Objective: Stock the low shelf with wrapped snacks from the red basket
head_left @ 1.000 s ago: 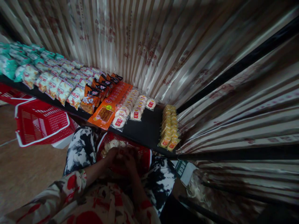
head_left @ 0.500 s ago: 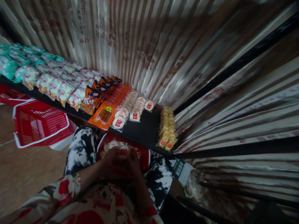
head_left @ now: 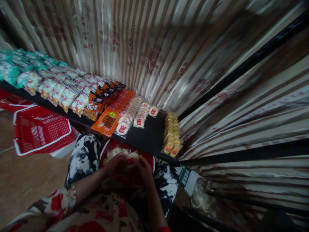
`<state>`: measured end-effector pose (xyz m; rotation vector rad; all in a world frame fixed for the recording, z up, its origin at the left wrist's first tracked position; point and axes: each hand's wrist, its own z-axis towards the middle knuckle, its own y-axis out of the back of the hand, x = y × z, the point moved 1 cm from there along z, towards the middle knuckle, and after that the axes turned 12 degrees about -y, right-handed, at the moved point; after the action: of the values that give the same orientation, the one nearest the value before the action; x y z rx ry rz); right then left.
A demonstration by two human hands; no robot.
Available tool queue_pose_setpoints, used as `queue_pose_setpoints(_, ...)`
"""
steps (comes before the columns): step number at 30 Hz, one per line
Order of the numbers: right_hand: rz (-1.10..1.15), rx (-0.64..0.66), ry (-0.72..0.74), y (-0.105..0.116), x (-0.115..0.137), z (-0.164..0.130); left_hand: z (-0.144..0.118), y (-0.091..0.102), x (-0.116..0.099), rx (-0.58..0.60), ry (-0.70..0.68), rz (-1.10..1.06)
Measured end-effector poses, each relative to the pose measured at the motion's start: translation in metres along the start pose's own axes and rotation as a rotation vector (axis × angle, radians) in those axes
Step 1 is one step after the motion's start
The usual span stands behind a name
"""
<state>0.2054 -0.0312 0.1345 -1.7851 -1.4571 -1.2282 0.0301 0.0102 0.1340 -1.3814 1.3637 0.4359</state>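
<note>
Both my hands are closed on a clear packet of round white crackers (head_left: 132, 158) with a red label, above the red basket (head_left: 152, 160) between my knees. My left hand (head_left: 117, 164) grips the packet's left side, and my right hand (head_left: 145, 170) pinches its right edge. More white cracker packets (head_left: 115, 152) lie in the basket behind my left hand. On the black shelf (head_left: 151, 133) just beyond, rows of similar white packets (head_left: 139, 121) stand lined up, with one packet (head_left: 153, 111) by itself at the back.
Yellow cracker packets (head_left: 172, 133) line the shelf's right end. Leftward come a large orange bag (head_left: 108, 120), brown snack bags (head_left: 92, 107), white snack bags (head_left: 66, 96) and teal bags (head_left: 11, 72). Another red basket (head_left: 43, 129) sits on the floor at left. Black poles (head_left: 241, 66) and a striped curtain (head_left: 145, 48) border the shelf.
The held packet has shifted slightly right and tilted. My right hand has moved a little right, and its grip is now at the packet's edge.
</note>
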Motion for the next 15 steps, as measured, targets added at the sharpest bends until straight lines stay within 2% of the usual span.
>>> queue_pose_setpoints(3,0.056,0.041,0.015,0.006,0.015,-0.001,0.000,-0.005,-0.007,0.061,-0.043,0.034)
queue_pose_setpoints(6,0.097,0.054,0.009,0.010,0.028,0.000,0.001,-0.012,-0.016,0.089,-0.102,0.167)
queue_pose_setpoints(12,0.107,-0.044,0.031,0.017,0.049,0.008,0.008,-0.027,-0.032,0.117,-0.206,0.305)
queue_pose_setpoints(15,0.144,-0.109,0.055,0.018,0.055,0.012,0.013,-0.034,-0.036,0.088,-0.233,0.338)
